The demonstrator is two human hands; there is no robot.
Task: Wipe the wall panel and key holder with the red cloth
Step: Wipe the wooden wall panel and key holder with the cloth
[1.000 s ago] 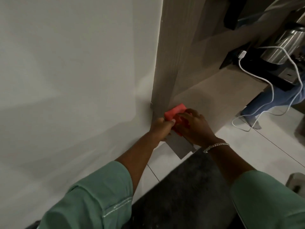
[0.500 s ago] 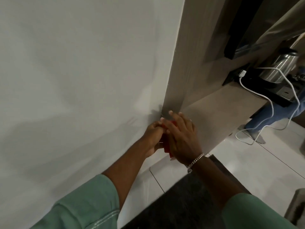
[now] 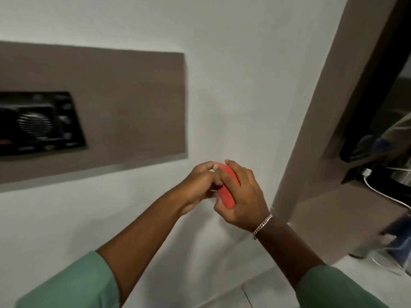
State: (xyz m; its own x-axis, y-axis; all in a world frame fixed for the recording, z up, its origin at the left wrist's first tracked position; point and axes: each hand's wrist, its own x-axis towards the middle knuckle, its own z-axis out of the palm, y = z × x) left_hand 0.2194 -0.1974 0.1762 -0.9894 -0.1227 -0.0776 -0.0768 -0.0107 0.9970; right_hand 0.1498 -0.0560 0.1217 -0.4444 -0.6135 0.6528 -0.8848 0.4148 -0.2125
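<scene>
The red cloth is folded into a small bundle in front of the white wall. My right hand wraps around it from the right, and my left hand pinches its left side with the fingertips. A grey-brown wall panel is mounted on the wall up and to the left of my hands, apart from them. A black key holder is set into the panel's left part, cut off by the frame edge and blurred.
A tall wood-grain cabinet side stands to the right of my hands. On its counter runs a white cable beside dark appliances. A pale tiled floor lies below.
Both hands rose with the red cloth from low by the cabinet's foot up in front of the wall. The view swung up and left, bringing the wall panel and key holder into sight.
</scene>
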